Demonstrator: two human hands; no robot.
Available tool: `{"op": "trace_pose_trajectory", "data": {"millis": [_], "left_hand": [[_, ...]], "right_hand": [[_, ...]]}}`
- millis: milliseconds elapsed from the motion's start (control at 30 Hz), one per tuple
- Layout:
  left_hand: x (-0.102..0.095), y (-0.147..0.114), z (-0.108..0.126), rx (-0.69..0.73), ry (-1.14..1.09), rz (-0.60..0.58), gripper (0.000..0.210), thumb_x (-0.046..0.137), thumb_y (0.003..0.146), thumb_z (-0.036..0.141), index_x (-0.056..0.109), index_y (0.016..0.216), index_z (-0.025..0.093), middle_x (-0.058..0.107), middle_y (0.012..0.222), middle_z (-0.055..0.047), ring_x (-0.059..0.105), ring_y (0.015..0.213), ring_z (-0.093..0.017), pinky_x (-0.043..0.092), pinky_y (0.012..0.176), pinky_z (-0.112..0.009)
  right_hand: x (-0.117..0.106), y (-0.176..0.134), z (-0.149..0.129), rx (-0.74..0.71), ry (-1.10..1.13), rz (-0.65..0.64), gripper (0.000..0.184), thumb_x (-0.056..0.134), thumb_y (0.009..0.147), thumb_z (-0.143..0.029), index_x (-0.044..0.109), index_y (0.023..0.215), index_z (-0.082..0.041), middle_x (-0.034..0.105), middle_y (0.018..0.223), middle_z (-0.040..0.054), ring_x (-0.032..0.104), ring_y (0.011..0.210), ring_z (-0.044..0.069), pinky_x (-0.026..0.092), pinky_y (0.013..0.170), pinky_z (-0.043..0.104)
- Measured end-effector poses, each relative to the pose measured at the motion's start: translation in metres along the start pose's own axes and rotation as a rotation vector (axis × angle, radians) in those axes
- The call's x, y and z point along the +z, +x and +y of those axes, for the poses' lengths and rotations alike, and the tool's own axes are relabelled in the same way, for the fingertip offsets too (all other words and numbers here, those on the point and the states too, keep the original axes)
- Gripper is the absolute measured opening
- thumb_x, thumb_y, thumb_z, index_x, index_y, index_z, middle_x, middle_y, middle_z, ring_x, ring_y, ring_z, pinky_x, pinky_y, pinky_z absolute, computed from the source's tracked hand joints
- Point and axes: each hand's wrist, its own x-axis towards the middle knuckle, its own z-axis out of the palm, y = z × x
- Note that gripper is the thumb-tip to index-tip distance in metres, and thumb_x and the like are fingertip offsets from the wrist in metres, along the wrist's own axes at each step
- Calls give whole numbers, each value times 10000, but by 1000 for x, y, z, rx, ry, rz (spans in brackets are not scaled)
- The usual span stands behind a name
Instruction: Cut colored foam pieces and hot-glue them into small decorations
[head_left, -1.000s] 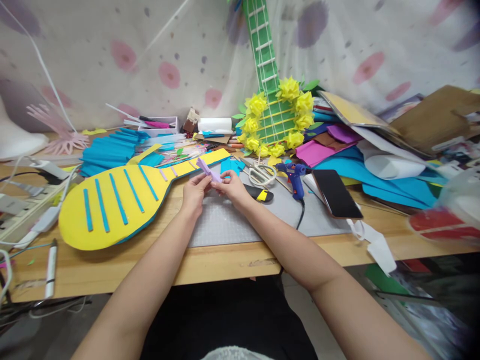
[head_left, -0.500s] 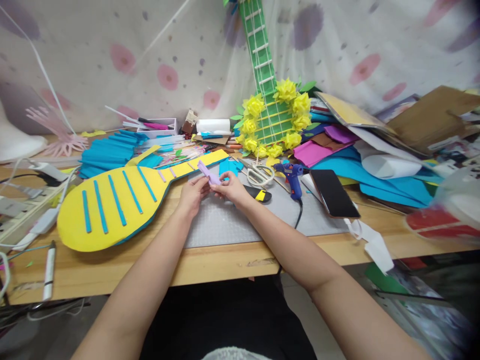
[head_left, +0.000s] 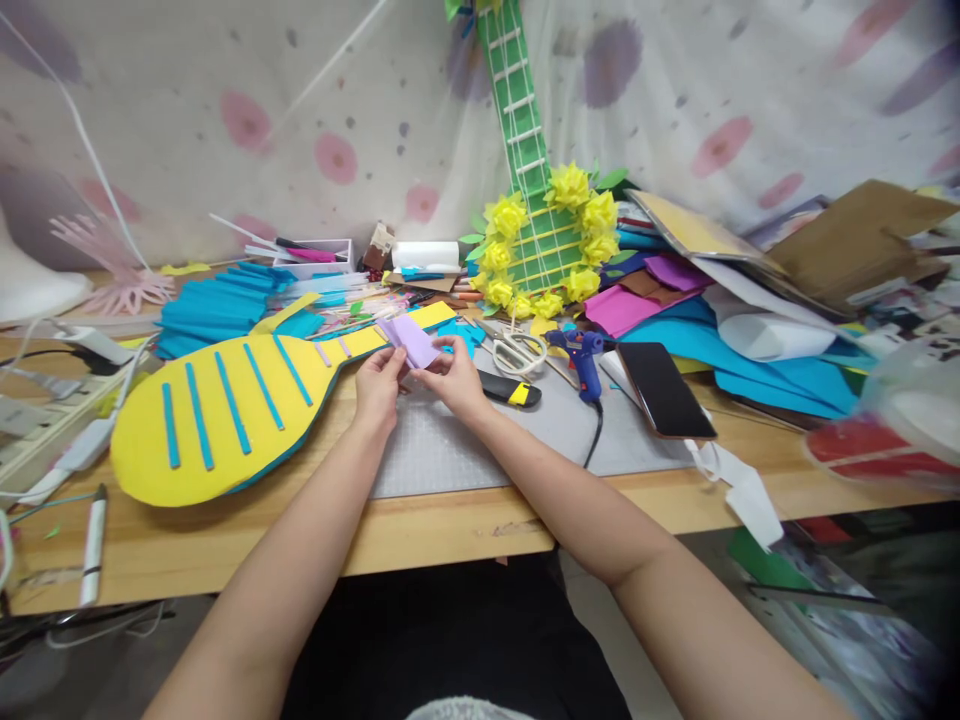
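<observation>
Over the grey mat (head_left: 450, 450), left hand (head_left: 379, 386) and right hand (head_left: 456, 384) pinch purple paper (head_left: 415, 342) in a narrow grip (forearms (head_left: 300, 540) slanting inward).

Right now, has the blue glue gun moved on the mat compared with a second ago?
No. The blue glue gun keeps its place on the gray mat beside the phone; only the camera view has shifted slightly.

Even light (blurred right edge)

- Left hand (head_left: 380, 385) and right hand (head_left: 454, 382): bare, as are both forearms (head_left: 559, 485).
- Plain black clothing (head_left: 465, 630) over the lap.
- Whitish, textured cloth (head_left: 469, 709) at bottom centre.
</observation>
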Motion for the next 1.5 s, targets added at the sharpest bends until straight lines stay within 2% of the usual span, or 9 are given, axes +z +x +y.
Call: {"op": "trace_pose_trajectory", "data": {"millis": [167,300,433,533,667,767,967,1233,1500], "left_hand": [[5,1,-2,8,-39,-19,343,777,501,357,595,692,138,627,642,8,575,595,-98,445,626,-225],[4,-2,2,-80,-1,-69,346,767,523,378,599,708,139,622,621,1,577,569,-102,443,603,-227],[-1,-4,4,-83,101,-133,362,777,498,401,608,676,134,621,591,-15,584,555,-116,424,548,-214],[-5,-3,3,-97,116,-100,354,782,486,389,609,662,135,624,581,-18,583,534,-125,413,516,-215],[-7,0,3,-145,16,-86,326,775,505,342,626,696,123,650,621,-35,607,574,-132,468,623,-255],[-7,1,3,-129,-5,-90,305,766,523,322,630,705,118,653,636,-42,614,600,-138,472,658,-269],[-4,-3,5,-71,94,-63,308,769,511,353,586,633,138,613,570,-17,607,578,-150,428,540,-231],[0,-6,3,-8,147,-76,291,763,517,360,593,603,141,611,568,-7,590,555,-132,401,495,-204],[-2,-4,1,5,164,-164,305,757,540,356,686,735,134,672,674,-45,630,689,-173,473,659,-264]], "right_hand": [[1,4,5,8,-37,65,436,677,619,-282,336,889,-251,538,599,-102,579,548,112,459,546,240],[-2,4,5,42,-24,62,418,663,624,-261,321,865,-248,531,564,-115,568,510,100,453,533,227],[-4,3,2,61,3,64,433,672,606,-242,313,848,-246,532,553,-119,567,491,96,447,508,215],[-5,3,0,77,55,8,438,673,610,-267,314,860,-245,551,560,-115,580,492,100,458,495,217],[-8,3,-2,94,154,-71,420,647,653,-351,325,901,-242,596,613,-84,617,553,118,479,502,232],[-9,1,-1,70,152,-88,423,646,662,-372,336,921,-246,612,663,-68,631,600,124,486,527,240],[-5,-1,2,6,24,-34,455,693,631,-329,355,926,-252,598,673,-73,631,640,126,497,599,257],[-4,1,4,87,134,17,489,712,599,-335,343,908,-245,551,638,-86,583,569,102,481,537,228],[-5,2,-2,86,163,83,546,738,566,-366,337,915,-244,530,676,-69,539,605,107,446,526,223]]}}
